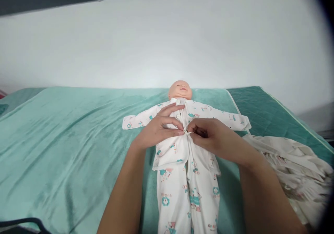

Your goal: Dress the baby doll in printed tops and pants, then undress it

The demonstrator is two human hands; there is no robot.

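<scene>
A baby doll (180,89) lies on its back, its arms spread in the sleeves of a white printed baby shirt (172,152). Matching printed trousers (173,192) cover its legs. Over the shirt's front opening, my left hand (163,124) pinches one front edge between thumb and index finger, while its other fingers rest on the chest. Close beside it, my right hand (208,133) is closed on the other front edge at mid-chest. The two edges meet between my fingertips. Whatever fastener lies there is mostly hidden by the fingers.
A teal blanket (65,150) with soft folds covers the bed. On the right lies a crumpled pale printed cloth (294,164), near a darker green quilted mat (253,105). A white wall (156,35) stands behind the doll. A dark cable (23,221) shows at the lower left.
</scene>
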